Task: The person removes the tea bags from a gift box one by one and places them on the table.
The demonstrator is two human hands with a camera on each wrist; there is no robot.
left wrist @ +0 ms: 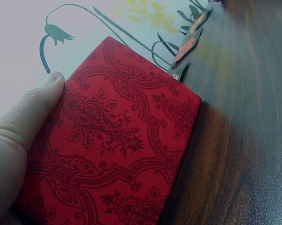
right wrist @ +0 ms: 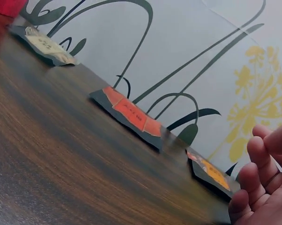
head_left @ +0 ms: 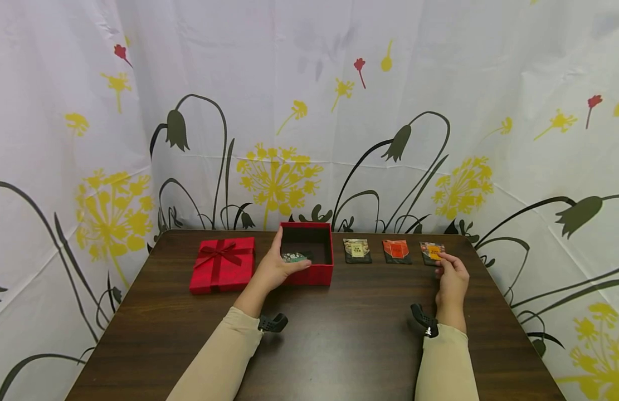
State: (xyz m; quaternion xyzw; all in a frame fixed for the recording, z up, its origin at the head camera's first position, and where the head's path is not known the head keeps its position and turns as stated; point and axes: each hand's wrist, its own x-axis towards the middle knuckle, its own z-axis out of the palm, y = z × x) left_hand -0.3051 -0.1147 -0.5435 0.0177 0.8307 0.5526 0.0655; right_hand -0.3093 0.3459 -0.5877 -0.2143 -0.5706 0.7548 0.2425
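My left hand (head_left: 276, 267) rests at the left front corner of an open red gift box (head_left: 309, 274). One finger lies along the left wall, and the thumb stretches straight over the front rim. Inside the box, close to the thumb, a green patterned packet (head_left: 295, 257) shows in part. In the left wrist view, the patterned red box wall (left wrist: 117, 140) fills the middle. At the right, my right hand (head_left: 452, 277) is beside a black packet with an orange label (head_left: 433, 252), its fingers loosely bent. The right wrist view shows that packet (right wrist: 211, 174) lying on the table past the fingers.
A red lid with a ribbon bow (head_left: 223, 266) lies left of the box. Between the box and my right hand lie a packet with a cream label (head_left: 357, 250) and one with a red-orange label (head_left: 396, 252). A flowered curtain (head_left: 309, 111) hangs behind the wooden table (head_left: 339, 340).
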